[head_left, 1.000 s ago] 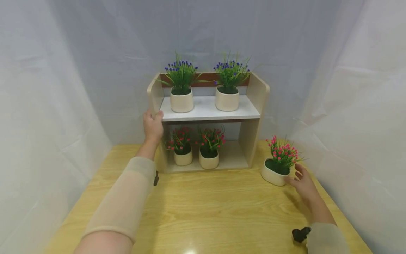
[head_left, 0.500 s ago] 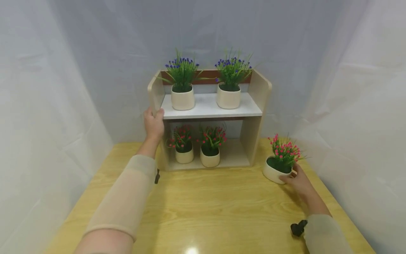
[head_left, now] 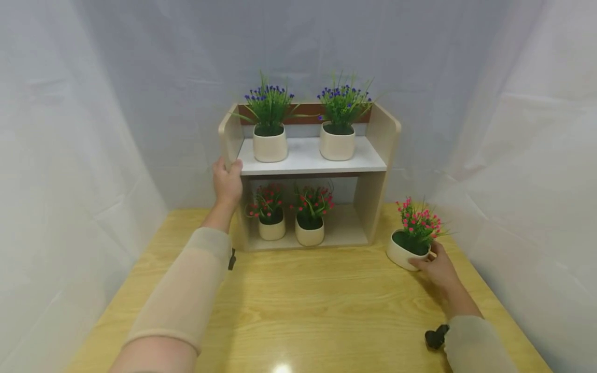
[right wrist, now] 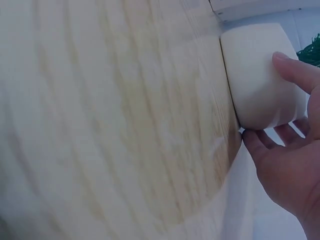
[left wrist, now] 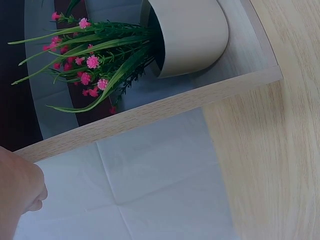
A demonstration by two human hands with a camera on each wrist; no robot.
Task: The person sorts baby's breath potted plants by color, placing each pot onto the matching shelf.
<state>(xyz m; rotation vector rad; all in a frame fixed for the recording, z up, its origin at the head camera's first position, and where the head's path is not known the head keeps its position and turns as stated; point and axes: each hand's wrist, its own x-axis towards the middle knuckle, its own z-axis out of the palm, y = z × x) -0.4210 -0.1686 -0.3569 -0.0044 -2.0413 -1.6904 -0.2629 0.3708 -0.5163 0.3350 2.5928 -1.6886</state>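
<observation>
My left hand (head_left: pixel 227 181) grips the left side panel of a small two-tier wooden shelf (head_left: pixel 373 207), its thumb on the front edge near the upper board. In the left wrist view only part of that hand (left wrist: pixel 20 185) shows, at the panel's edge. At the right of the table stands a cream pot (head_left: pixel 402 255) of pink flowers. My right hand (head_left: pixel 438 267) holds this pot from its right, thumb on the near face and fingers behind. The right wrist view shows the pot (right wrist: pixel 260 80) standing on the table, the thumb against its wall and the fingertips around its side.
Two pots of purple flowers, a left one (head_left: pixel 270 147) and a right one (head_left: pixel 338 145), stand on the upper board. Below, two pots of red-pink flowers, one left (head_left: pixel 272 229) and one right (head_left: pixel 310 234), fill the left and middle. White sheeting (head_left: pixel 522 155) surrounds the wooden table (head_left: pixel 298 305).
My right hand has moved in and its fingers have closed around the flowerpot. The left hand stays on the shelf panel. The whole view has shifted slightly.
</observation>
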